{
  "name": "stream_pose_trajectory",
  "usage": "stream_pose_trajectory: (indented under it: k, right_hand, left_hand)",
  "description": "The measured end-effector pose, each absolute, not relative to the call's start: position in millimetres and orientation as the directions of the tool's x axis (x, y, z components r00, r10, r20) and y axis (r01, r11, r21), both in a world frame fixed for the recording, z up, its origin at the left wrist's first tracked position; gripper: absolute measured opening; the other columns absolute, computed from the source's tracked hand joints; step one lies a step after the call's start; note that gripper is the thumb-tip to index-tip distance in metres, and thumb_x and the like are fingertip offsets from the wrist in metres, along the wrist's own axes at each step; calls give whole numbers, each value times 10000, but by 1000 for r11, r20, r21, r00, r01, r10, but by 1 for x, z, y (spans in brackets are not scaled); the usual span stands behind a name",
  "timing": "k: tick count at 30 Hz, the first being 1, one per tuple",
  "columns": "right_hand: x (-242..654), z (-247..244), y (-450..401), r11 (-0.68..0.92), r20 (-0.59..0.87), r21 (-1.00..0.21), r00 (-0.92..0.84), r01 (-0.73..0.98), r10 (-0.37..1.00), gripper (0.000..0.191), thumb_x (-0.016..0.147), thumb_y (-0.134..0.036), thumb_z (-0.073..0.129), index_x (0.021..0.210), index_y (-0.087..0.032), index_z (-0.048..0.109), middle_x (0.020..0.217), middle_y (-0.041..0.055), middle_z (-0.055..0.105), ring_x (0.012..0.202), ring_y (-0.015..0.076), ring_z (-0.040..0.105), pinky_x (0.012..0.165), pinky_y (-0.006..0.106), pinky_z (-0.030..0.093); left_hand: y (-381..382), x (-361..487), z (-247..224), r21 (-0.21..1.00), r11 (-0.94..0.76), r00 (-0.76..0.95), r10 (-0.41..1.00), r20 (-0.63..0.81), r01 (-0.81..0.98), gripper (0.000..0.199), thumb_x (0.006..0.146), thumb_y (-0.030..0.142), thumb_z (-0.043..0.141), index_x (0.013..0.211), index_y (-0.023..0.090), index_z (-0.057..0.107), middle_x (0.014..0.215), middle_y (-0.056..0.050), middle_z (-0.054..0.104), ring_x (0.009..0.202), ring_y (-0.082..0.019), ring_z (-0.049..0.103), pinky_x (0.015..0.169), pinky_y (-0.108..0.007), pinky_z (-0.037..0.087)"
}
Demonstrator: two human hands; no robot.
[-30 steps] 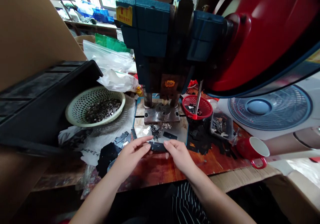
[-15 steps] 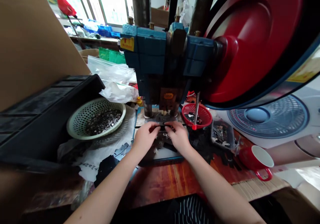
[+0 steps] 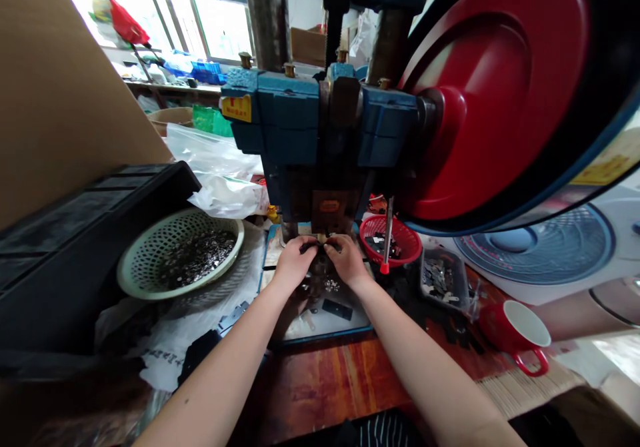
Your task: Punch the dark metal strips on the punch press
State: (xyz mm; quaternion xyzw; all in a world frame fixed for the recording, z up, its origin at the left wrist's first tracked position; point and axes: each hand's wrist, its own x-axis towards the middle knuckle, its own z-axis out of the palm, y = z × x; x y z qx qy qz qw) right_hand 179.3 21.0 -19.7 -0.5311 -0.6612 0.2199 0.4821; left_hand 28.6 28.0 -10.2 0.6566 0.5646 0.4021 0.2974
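Observation:
Both hands meet at the working spot of a blue bench press (image 3: pixel 290 124), just below its ram (image 3: pixel 329 208). My left hand (image 3: pixel 294 262) is closed, thumb and fingers pinching a small dark flat piece (image 3: pixel 320 245). From the other side my right hand (image 3: pixel 347 260) pinches the same piece, fingertips close to the left ones. Fingers hide most of the piece. On the press bed (image 3: pixel 295 330), nearer to me, lie small shiny bits (image 3: pixel 331 286) and a dark rectangular plate (image 3: pixel 337 310).
A pale green colander (image 3: pixel 135 260) with small shiny parts stands left. Right of the press are a red basket (image 3: pixel 413 242), a clear tub (image 3: pixel 463 287) of dark pieces, a red mug (image 3: pixel 505 330) and a fan (image 3: pixel 535 240). A large red wheel (image 3: pixel 500 100) overhangs the right side.
Both hands have moved forward with the dark piece, closer beneath the ram. More of the press bed now shows, including the dark rectangular plate. The camera view has shifted slightly.

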Motion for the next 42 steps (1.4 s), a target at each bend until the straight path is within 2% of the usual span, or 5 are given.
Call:
stream_pose_trajectory:
  k: [13, 19, 25, 33, 42]
  right_hand:
    - [185, -22, 8, 264, 360, -867, 164, 423, 919, 267, 808, -321, 547, 1021, -177, 617, 1010, 85, 631, 912, 193, 588, 787, 313, 479]
    - [220, -36, -52, 143, 244, -901, 206, 409, 948, 253, 837, -333, 510, 1018, -196, 621, 964, 60, 651, 827, 183, 604, 741, 315, 481]
    - [222, -28, -77, 283, 401, -697, 31, 659, 915, 217, 875, -265, 473, 970, -221, 663, 972, 65, 645, 961, 217, 565, 894, 381, 433]
    - [186, 8, -29, 443, 489, -321, -254, 837, 835, 339, 875, -400, 527, 1187, -283, 590, 1268, 55, 547, 1237, 269, 398, 1054, 484, 276]
    - [182, -3, -24, 390, 423, -315, -239, 866, 874, 346, 893, -443, 490, 1196, -302, 579, 1297, 22, 536, 1283, 251, 366, 1079, 509, 233]
  left_hand:
    - [17, 1, -2, 862, -145, -28, 983, 182, 485, 396, 788, 367, 518, 1122, 165, 583, 1128, -86, 628, 1007, -221, 588, 895, -353, 446]
    - [-40, -53, -11, 589, -159, 90, 985, 146, 792, 270, 826, 395, 467, 927, 222, 647, 995, -44, 653, 957, -225, 578, 873, -335, 422]
    - [-70, -43, -22, 421, -230, 176, 971, 163, 877, 293, 848, 411, 443, 982, 244, 644, 1061, -61, 620, 1010, -255, 545, 911, -367, 400]
    - [-91, -33, -34, 277, -273, 203, 945, 258, 921, 388, 868, 435, 425, 1157, 256, 613, 1194, -92, 567, 1075, -280, 513, 946, -418, 391]
    - [-108, -46, -46, 201, -346, 279, 912, 302, 916, 410, 860, 441, 461, 1211, 263, 573, 1228, -90, 558, 1095, -277, 506, 939, -451, 408]
